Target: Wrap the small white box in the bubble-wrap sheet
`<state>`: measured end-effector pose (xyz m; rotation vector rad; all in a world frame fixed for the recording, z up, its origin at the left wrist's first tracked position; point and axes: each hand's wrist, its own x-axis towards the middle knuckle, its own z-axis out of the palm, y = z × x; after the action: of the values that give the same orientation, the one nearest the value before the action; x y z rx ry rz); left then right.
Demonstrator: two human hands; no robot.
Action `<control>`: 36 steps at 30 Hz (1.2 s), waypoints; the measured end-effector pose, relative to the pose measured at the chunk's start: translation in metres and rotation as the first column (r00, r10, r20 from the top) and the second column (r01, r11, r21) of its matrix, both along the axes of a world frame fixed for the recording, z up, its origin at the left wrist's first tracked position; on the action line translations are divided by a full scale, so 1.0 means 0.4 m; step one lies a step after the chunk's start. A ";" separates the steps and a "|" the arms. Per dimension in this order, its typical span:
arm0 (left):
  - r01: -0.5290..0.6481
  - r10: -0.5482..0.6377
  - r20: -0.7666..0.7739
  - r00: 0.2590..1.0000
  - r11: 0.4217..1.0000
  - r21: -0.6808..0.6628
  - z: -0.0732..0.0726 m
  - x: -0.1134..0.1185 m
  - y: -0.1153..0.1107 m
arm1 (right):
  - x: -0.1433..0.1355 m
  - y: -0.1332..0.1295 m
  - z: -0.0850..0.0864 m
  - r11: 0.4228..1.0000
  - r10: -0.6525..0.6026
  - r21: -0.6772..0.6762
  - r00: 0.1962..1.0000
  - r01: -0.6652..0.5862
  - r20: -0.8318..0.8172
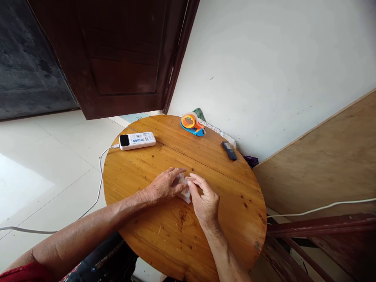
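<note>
A small whitish, translucent packet [185, 194] with red print lies on the round wooden table [164, 243], below the middle of the picture. My left hand [168, 184] rests over the packet's left part, its fingers wrapped on it and hiding much of it. From the right, my right hand [206, 197] pinches at the packet's upper right edge with thumb and forefinger. The fingertips of both hands are close together. What exactly lies between the right fingertips is too small to make out.
A white power bank [138, 141] with a cable [101, 172] lies at the table's back left. An orange and blue tape dispenser [192, 124] stands at the back edge, a dark pixelated object [229, 151] at the right. A wall and door lie beyond.
</note>
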<state>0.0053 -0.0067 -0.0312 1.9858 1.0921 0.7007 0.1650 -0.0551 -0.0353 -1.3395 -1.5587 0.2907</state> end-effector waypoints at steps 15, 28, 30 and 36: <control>0.004 0.001 0.078 0.997 0.998 -0.055 -0.008 -0.010 0.014 | -0.013 -0.013 0.020 0.999 -0.035 0.029 0.977 0.030 0.211; 0.168 -0.105 0.269 0.957 0.961 -0.222 -0.018 -0.032 0.042 | -0.022 -0.055 0.025 0.998 0.027 0.037 0.933 -0.043 0.358; 0.141 -0.091 0.231 0.969 0.967 -0.212 -0.015 -0.031 0.042 | -0.021 -0.065 0.025 0.998 -0.008 0.057 0.892 -0.020 0.453; 0.092 -0.092 0.095 0.991 0.996 0.004 -0.015 -0.030 0.037 | -0.032 -0.098 0.016 0.992 -0.127 0.090 0.697 0.090 0.706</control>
<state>-0.0066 0.0083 -0.0374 1.9685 0.9385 0.7381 0.1521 -0.0945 -0.0287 -1.5996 -2.0839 -0.4066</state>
